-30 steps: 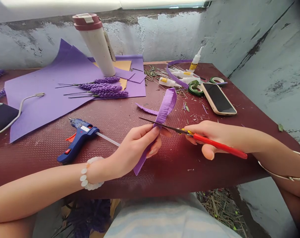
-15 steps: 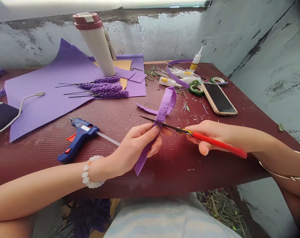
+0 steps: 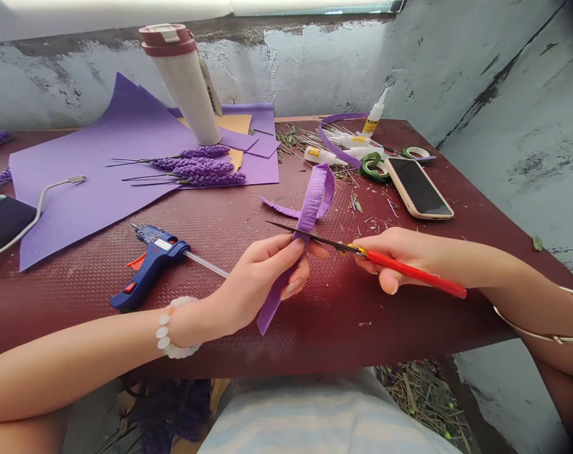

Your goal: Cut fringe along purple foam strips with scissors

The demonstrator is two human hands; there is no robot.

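My left hand (image 3: 267, 271) pinches a purple paper strip (image 3: 312, 195) between thumb and fingers. The strip's upper part is cut into a fine fringe and curls over at the far end; its lower end hangs uncut below my palm. My right hand (image 3: 395, 255) is closed around red-handled scissors (image 3: 409, 271). Their dark blades lie across the strip, just above my left thumb. A blue glue gun (image 3: 149, 265) rests on the table left of my left hand, a clear glue stick poking out of its back.
Purple sheets (image 3: 92, 170) cover the table's back left, bearing purple flower stems (image 3: 201, 170) and a white tumbler (image 3: 187, 88). At the right are a phone (image 3: 419, 189), green tape (image 3: 375, 169), glue bottles (image 3: 374, 116) and scraps. A white cable (image 3: 40, 208) lies far left.
The scissors' red handle has shifted very slightly left and up. The strip's curled far end has moved a little; my left hand stays in place.
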